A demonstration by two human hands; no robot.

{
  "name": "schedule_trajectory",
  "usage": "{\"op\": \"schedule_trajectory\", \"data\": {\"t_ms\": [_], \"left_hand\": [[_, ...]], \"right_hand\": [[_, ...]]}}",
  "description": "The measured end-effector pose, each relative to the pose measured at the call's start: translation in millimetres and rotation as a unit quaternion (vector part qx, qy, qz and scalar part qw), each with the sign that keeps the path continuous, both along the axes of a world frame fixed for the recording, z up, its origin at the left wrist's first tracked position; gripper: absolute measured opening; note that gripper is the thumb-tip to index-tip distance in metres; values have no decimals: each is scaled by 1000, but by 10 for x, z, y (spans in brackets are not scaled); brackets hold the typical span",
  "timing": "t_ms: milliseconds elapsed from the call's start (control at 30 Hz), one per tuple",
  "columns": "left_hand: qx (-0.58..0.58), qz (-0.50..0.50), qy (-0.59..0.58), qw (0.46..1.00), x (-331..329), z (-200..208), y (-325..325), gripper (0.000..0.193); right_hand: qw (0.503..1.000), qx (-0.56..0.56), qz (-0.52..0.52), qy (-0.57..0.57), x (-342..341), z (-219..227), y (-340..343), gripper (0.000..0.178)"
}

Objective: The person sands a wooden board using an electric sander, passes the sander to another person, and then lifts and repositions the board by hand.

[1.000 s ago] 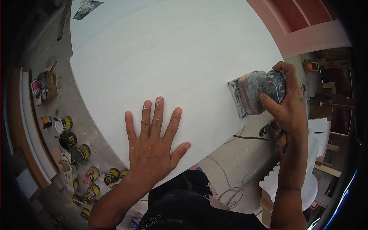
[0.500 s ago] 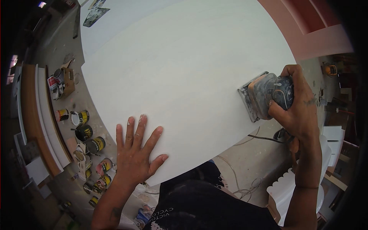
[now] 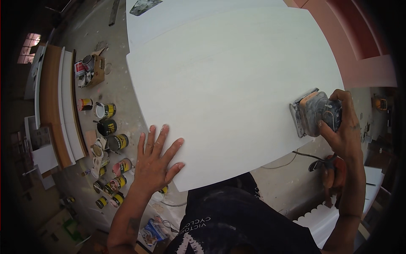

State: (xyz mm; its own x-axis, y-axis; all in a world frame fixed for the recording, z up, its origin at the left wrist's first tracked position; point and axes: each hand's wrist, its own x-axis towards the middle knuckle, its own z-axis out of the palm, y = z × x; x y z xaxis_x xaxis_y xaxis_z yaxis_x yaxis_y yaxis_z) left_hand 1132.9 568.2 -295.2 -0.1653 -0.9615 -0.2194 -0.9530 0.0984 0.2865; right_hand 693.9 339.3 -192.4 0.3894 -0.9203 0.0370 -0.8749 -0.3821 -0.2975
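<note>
A large white panel (image 3: 228, 93) spreads out in front of me. My right hand (image 3: 346, 127) is wrapped round the body of a dusty grey and orange electric sander (image 3: 318, 113), whose flat pad rests near the panel's right edge. From the sander a dark cord (image 3: 311, 155) hangs down past the near edge. My left hand (image 3: 157, 163) lies with fingers spread over the panel's near left corner, holding nothing. A dark patterned piece (image 3: 144, 6) sits at the far left on the white surface.
Several paint cans (image 3: 118, 142) stand on the floor to the left, with a cardboard box of cans (image 3: 98, 71) behind them. Further left are stacked boards (image 3: 53, 101). A pink structure (image 3: 363, 67) rises at the far right. An orange tool (image 3: 334, 173) lies below my right forearm.
The view has shifted, so the whole scene sits further right. The sander looks slightly closer to the panel's right edge. My left hand stays spread near the same corner.
</note>
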Motion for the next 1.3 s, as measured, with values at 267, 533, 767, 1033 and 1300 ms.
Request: {"op": "schedule_trajectory", "data": {"t_ms": [267,533,767,1033,1300], "left_hand": [[-46,-60,2,997,-655,-37,-423,76],[-91,-37,17,995,-961,-36,-941,73],[-155,14,-54,986,-672,-77,-1486,75],[-143,2,-54,988,-397,-100,-1961,80],[-165,-27,-36,985,-204,-131,-2123,78]], "right_hand": [[994,106,-13,-22,150,293,-35,59],[994,86,-26,-55,267,280,92,67],[996,45,-66,-34,427,219,154,66],[982,76,-163,58,541,323,178,65],[978,24,-204,-35,670,670,563,66]]}}
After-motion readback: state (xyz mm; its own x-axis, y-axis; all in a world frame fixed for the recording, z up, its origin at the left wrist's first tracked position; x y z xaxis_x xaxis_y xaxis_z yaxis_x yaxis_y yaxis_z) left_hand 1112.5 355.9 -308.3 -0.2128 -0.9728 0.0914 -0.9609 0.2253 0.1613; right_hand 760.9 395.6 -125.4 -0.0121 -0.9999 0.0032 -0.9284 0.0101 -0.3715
